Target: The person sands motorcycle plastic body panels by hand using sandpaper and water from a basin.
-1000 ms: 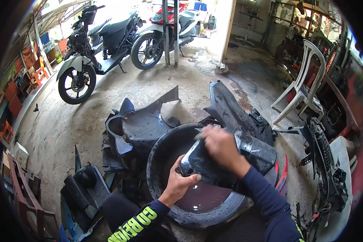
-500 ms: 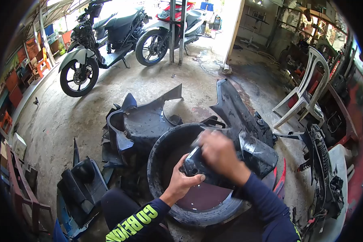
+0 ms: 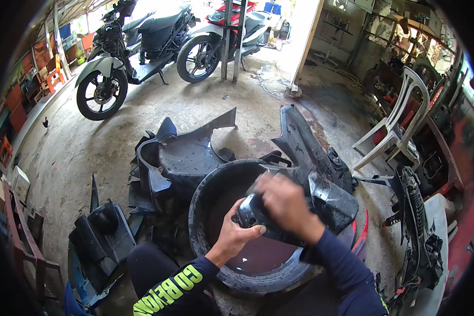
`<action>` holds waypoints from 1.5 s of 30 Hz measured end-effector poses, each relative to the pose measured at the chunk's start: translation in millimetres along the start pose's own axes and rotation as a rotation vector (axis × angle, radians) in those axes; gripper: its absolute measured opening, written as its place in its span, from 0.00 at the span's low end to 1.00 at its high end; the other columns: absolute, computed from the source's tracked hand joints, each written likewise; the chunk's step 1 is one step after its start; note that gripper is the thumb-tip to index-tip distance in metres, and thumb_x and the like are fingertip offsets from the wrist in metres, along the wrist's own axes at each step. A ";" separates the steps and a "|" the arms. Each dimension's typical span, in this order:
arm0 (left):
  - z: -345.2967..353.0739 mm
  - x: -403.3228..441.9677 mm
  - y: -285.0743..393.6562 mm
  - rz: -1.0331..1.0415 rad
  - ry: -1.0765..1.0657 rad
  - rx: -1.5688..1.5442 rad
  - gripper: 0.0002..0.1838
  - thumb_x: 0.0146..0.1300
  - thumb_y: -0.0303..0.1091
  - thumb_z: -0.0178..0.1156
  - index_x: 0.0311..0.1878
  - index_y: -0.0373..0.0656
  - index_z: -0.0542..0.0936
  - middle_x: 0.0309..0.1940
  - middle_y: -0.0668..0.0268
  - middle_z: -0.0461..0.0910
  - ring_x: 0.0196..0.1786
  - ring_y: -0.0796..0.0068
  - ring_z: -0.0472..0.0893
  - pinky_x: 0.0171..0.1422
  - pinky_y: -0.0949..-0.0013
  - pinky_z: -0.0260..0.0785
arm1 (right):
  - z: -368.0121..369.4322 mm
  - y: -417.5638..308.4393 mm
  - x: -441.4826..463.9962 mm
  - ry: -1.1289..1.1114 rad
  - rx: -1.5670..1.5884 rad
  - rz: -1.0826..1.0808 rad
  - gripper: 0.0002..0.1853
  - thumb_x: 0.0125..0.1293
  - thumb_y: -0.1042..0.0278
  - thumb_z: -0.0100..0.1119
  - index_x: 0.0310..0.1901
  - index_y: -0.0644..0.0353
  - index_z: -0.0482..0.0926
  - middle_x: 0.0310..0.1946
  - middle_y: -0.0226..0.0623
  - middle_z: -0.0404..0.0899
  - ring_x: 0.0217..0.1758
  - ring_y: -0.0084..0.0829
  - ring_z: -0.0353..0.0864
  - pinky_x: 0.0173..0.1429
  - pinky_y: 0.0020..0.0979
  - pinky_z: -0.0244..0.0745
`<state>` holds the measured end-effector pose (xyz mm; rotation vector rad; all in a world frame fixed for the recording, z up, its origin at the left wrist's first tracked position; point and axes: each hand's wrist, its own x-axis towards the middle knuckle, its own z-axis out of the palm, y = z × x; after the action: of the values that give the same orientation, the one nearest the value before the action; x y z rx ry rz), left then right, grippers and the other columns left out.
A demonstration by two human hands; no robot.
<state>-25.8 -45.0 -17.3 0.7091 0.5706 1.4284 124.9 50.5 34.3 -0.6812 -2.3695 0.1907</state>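
Observation:
My left hand (image 3: 229, 236) grips the near end of a dark, glossy plastic motorcycle body panel (image 3: 254, 208), thumb on the near side and fingers behind. My right hand (image 3: 285, 199) is curled over the panel's upper face, blurred by motion. Something pale seems to be at its fingertips, but I cannot make it out. The panel is tilted above a round black tub (image 3: 197, 231) holding dark reddish-brown liquid. Part of the panel is hidden under my right hand and forearm.
Dark body panels (image 3: 187, 152) lie beyond the tub, with another long panel (image 3: 300, 134) at right. More panels (image 3: 102, 239) lie at left. A white plastic chair (image 3: 400, 121) stands at right. Two scooters (image 3: 102, 95) are parked behind, near a metal post (image 3: 230, 47).
My right hand stays over the panel, blurred in both frames, with only a slight shift. The left hand keeps its grip. The whole view has shifted slightly.

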 end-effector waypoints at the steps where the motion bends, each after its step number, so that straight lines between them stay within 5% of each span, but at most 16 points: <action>1: 0.6 0.7 1.2 0.019 -0.007 0.051 0.36 0.52 0.23 0.73 0.65 0.37 0.68 0.50 0.68 0.77 0.49 0.82 0.79 0.55 0.76 0.75 | -7.6 27.1 7.7 -0.047 -0.040 0.154 0.11 0.59 0.71 0.54 0.41 0.64 0.81 0.43 0.50 0.83 0.48 0.48 0.82 0.57 0.46 0.77; 3: -2.4 0.6 -2.4 0.012 -0.013 0.090 0.36 0.52 0.23 0.73 0.64 0.37 0.68 0.49 0.68 0.77 0.48 0.82 0.79 0.55 0.76 0.75 | -4.6 39.2 7.2 0.028 -0.192 0.041 0.09 0.60 0.71 0.54 0.39 0.64 0.81 0.43 0.51 0.83 0.48 0.47 0.83 0.56 0.47 0.78; 6: -4.8 -0.4 -0.2 0.020 0.015 0.138 0.35 0.51 0.23 0.74 0.63 0.37 0.69 0.48 0.68 0.78 0.49 0.81 0.79 0.56 0.75 0.74 | 5.6 -28.0 -2.0 0.030 0.032 -0.182 0.10 0.62 0.73 0.50 0.39 0.65 0.81 0.43 0.52 0.82 0.49 0.48 0.82 0.56 0.45 0.78; 7: -2.4 -1.3 0.8 0.015 0.012 0.140 0.35 0.51 0.23 0.74 0.63 0.37 0.69 0.48 0.68 0.78 0.49 0.81 0.79 0.56 0.75 0.74 | 1.4 -19.1 1.1 0.033 0.031 -0.176 0.10 0.62 0.73 0.50 0.39 0.65 0.81 0.43 0.52 0.82 0.49 0.48 0.82 0.56 0.45 0.78; 9: 2.2 -0.7 1.2 0.013 -0.006 0.086 0.36 0.51 0.24 0.74 0.63 0.37 0.69 0.49 0.68 0.78 0.51 0.81 0.79 0.57 0.75 0.74 | -11.9 23.0 10.4 -0.025 0.025 0.232 0.12 0.61 0.70 0.53 0.42 0.66 0.82 0.46 0.54 0.83 0.54 0.49 0.82 0.64 0.47 0.74; 14: -4.3 -2.3 -5.5 0.029 -0.013 0.058 0.37 0.52 0.25 0.75 0.64 0.36 0.68 0.50 0.66 0.78 0.51 0.80 0.79 0.58 0.73 0.75 | 4.8 -21.0 -4.9 0.013 -0.001 -0.126 0.12 0.63 0.74 0.49 0.40 0.67 0.82 0.46 0.54 0.83 0.53 0.50 0.82 0.62 0.43 0.76; 17: 1.6 -0.1 -0.5 0.031 -0.022 0.091 0.37 0.52 0.24 0.74 0.65 0.36 0.67 0.51 0.66 0.77 0.52 0.79 0.79 0.58 0.73 0.75 | -13.5 29.2 12.6 -0.046 -0.059 0.248 0.12 0.62 0.71 0.53 0.41 0.67 0.83 0.47 0.53 0.83 0.55 0.49 0.82 0.67 0.45 0.71; 19: -1.9 4.6 -4.4 0.048 -0.051 0.111 0.37 0.52 0.24 0.74 0.65 0.37 0.67 0.52 0.66 0.77 0.52 0.79 0.79 0.59 0.73 0.75 | -3.9 28.9 5.9 0.016 -0.055 0.230 0.12 0.60 0.70 0.55 0.42 0.66 0.82 0.49 0.52 0.83 0.55 0.49 0.82 0.67 0.46 0.71; 21: -2.9 3.3 -4.7 0.040 -0.020 0.059 0.37 0.52 0.24 0.74 0.64 0.36 0.67 0.51 0.65 0.77 0.52 0.79 0.79 0.59 0.73 0.74 | 3.4 -21.5 -6.9 -0.009 -0.050 -0.118 0.12 0.60 0.71 0.54 0.42 0.65 0.82 0.49 0.52 0.82 0.54 0.50 0.81 0.63 0.45 0.74; 25: 1.2 0.8 -1.6 0.022 -0.044 0.081 0.37 0.51 0.24 0.74 0.64 0.37 0.68 0.51 0.66 0.77 0.51 0.80 0.79 0.59 0.74 0.74 | -15.2 21.6 10.0 -0.049 -0.035 0.313 0.14 0.61 0.73 0.54 0.46 0.66 0.83 0.51 0.52 0.83 0.62 0.48 0.79 0.68 0.41 0.72; 27: -1.4 2.7 -2.9 0.029 -0.048 0.097 0.37 0.51 0.24 0.74 0.65 0.37 0.68 0.51 0.67 0.77 0.51 0.81 0.79 0.59 0.74 0.73 | 2.7 32.0 -0.1 0.053 0.030 0.321 0.12 0.60 0.72 0.53 0.43 0.64 0.82 0.51 0.52 0.81 0.60 0.49 0.79 0.66 0.43 0.73; 29: -6.4 4.0 -8.5 0.034 -0.035 0.084 0.37 0.51 0.25 0.75 0.64 0.37 0.68 0.50 0.67 0.77 0.52 0.80 0.79 0.60 0.73 0.73 | 3.9 -18.6 -5.6 -0.006 -0.032 -0.006 0.12 0.60 0.72 0.53 0.42 0.64 0.83 0.50 0.53 0.82 0.60 0.50 0.79 0.67 0.43 0.72; 34: 0.9 4.2 -0.9 0.033 -0.046 0.121 0.36 0.51 0.24 0.74 0.64 0.37 0.69 0.51 0.67 0.77 0.51 0.81 0.79 0.60 0.73 0.73 | -7.9 30.2 10.9 0.046 0.043 0.332 0.14 0.59 0.72 0.55 0.46 0.64 0.83 0.50 0.54 0.82 0.62 0.50 0.78 0.69 0.45 0.69; 38: -5.1 -0.2 -3.7 -0.017 -0.011 0.067 0.37 0.51 0.26 0.75 0.64 0.37 0.68 0.51 0.66 0.77 0.50 0.80 0.79 0.58 0.73 0.74 | 2.4 -23.0 -10.7 -0.049 0.103 0.034 0.14 0.60 0.72 0.56 0.45 0.63 0.83 0.51 0.54 0.82 0.61 0.49 0.79 0.70 0.49 0.68; 42: 0.4 3.7 -1.7 0.016 -0.039 0.122 0.37 0.52 0.25 0.75 0.64 0.37 0.68 0.52 0.67 0.77 0.51 0.81 0.79 0.58 0.74 0.74 | -4.5 45.8 2.0 0.071 0.093 0.345 0.14 0.61 0.70 0.55 0.45 0.65 0.83 0.50 0.55 0.82 0.61 0.49 0.79 0.70 0.47 0.68; 45: -1.5 4.6 -5.8 0.041 -0.036 0.047 0.37 0.51 0.26 0.75 0.64 0.37 0.68 0.50 0.67 0.78 0.51 0.81 0.79 0.58 0.74 0.73 | 3.4 -16.3 -8.9 -0.034 -0.025 0.000 0.13 0.61 0.70 0.54 0.45 0.66 0.83 0.50 0.55 0.83 0.61 0.49 0.80 0.70 0.45 0.69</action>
<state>-22.6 -40.2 -22.3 0.7858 0.5656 1.4412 121.6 32.1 31.6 -0.6948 -2.4078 0.1739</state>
